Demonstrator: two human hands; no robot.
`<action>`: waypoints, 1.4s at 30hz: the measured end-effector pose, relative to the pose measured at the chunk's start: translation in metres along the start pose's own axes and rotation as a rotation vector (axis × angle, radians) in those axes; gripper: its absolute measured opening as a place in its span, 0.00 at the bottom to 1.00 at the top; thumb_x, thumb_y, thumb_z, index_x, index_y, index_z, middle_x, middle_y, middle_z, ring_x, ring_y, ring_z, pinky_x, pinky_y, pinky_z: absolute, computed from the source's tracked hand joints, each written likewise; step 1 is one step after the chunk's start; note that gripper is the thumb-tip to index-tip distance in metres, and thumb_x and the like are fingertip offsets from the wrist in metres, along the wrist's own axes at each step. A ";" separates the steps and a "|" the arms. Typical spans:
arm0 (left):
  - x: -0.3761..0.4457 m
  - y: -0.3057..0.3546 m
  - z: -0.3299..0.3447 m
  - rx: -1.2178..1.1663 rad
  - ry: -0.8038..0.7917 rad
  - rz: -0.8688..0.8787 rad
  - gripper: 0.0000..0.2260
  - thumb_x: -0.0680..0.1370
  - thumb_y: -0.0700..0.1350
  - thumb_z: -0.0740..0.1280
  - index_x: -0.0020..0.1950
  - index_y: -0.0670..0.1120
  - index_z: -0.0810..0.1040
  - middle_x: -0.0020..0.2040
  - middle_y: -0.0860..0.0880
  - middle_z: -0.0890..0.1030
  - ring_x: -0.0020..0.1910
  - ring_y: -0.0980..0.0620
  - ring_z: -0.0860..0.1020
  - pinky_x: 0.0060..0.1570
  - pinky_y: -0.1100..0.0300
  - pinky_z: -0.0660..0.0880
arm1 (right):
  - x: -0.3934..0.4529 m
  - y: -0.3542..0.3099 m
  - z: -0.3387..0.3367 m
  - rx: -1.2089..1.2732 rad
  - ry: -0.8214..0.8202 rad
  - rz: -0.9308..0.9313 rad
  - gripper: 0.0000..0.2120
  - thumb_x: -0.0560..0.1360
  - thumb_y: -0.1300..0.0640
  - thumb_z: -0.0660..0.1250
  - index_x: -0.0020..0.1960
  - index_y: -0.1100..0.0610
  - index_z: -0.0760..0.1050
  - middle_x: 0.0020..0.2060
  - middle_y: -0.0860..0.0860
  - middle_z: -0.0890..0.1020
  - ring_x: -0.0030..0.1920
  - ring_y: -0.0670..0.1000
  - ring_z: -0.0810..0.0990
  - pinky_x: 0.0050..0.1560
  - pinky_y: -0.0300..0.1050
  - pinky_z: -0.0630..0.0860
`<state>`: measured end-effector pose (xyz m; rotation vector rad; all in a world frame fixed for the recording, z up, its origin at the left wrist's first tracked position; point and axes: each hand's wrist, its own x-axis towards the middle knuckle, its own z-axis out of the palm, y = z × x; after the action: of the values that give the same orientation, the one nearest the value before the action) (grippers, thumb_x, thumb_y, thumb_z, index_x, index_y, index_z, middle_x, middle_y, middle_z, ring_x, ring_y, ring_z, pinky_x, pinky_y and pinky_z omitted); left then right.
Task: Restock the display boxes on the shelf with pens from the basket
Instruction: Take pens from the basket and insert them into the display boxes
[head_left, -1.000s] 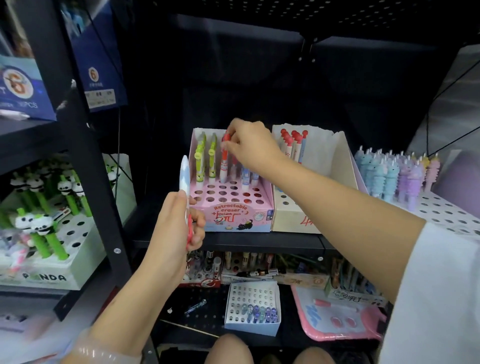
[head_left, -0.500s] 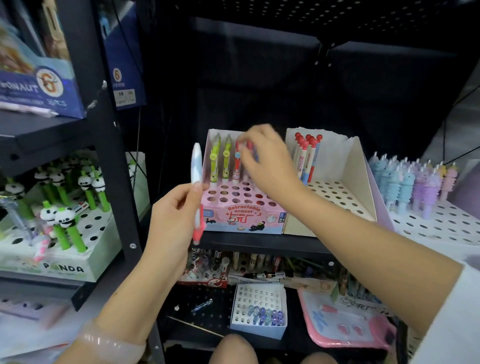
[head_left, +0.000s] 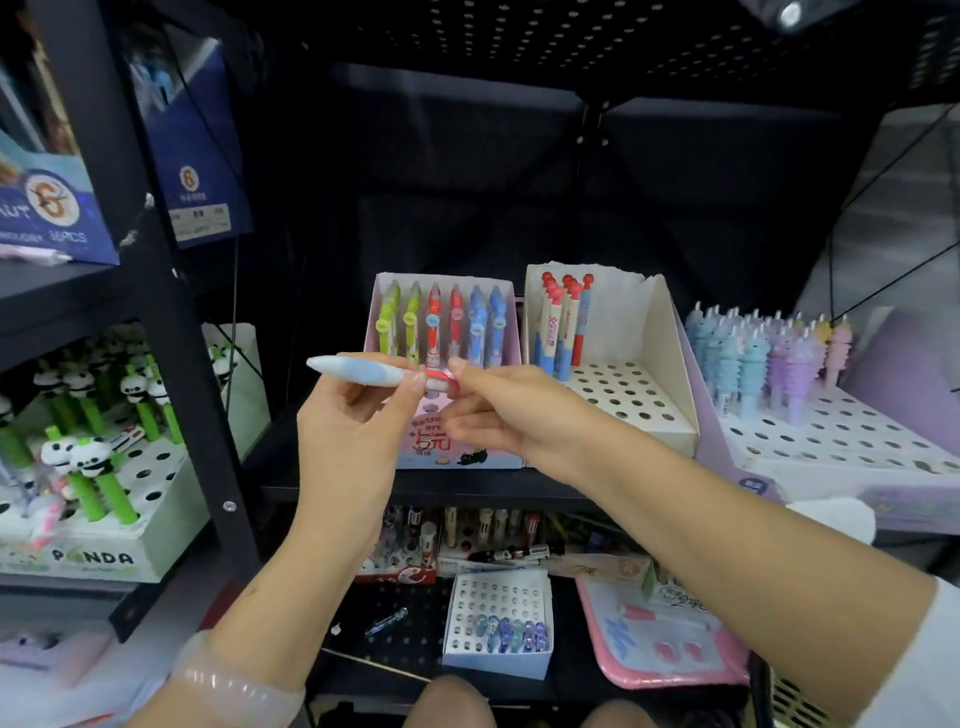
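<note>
Left hand (head_left: 358, 421) pinches a pale blue-and-white pen (head_left: 363, 372), held level in front of the pink display box (head_left: 447, 364) on the shelf (head_left: 415, 488). Right hand (head_left: 498, 410) grips the pen's red end between fingertips.

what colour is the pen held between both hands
White with light blue patches and a red end; the pen shows best in the head view.
</note>
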<state>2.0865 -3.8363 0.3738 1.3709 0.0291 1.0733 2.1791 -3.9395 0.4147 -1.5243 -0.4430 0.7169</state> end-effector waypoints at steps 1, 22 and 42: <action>0.000 0.002 0.002 0.001 -0.008 0.017 0.09 0.73 0.39 0.70 0.41 0.54 0.80 0.40 0.55 0.84 0.44 0.58 0.82 0.43 0.69 0.75 | -0.001 -0.001 -0.001 0.117 -0.020 0.018 0.11 0.75 0.53 0.67 0.48 0.62 0.78 0.34 0.55 0.83 0.33 0.47 0.83 0.34 0.36 0.79; 0.014 -0.032 -0.042 0.777 -0.253 -0.038 0.14 0.79 0.43 0.61 0.64 0.49 0.74 0.63 0.61 0.68 0.61 0.65 0.63 0.58 0.72 0.57 | 0.065 -0.058 -0.017 -0.863 0.408 -0.719 0.05 0.76 0.60 0.63 0.52 0.57 0.71 0.41 0.54 0.81 0.42 0.51 0.81 0.45 0.44 0.79; -0.016 -0.010 -0.016 0.538 -0.157 0.038 0.17 0.78 0.39 0.60 0.51 0.64 0.72 0.54 0.64 0.76 0.56 0.68 0.72 0.54 0.72 0.66 | 0.033 -0.037 -0.030 -0.838 0.371 -0.712 0.13 0.78 0.58 0.61 0.61 0.55 0.75 0.56 0.50 0.76 0.54 0.45 0.74 0.53 0.34 0.69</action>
<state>2.0740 -3.8324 0.3529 1.9423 0.1881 1.0259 2.2285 -3.9361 0.4444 -2.0230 -1.0041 -0.3712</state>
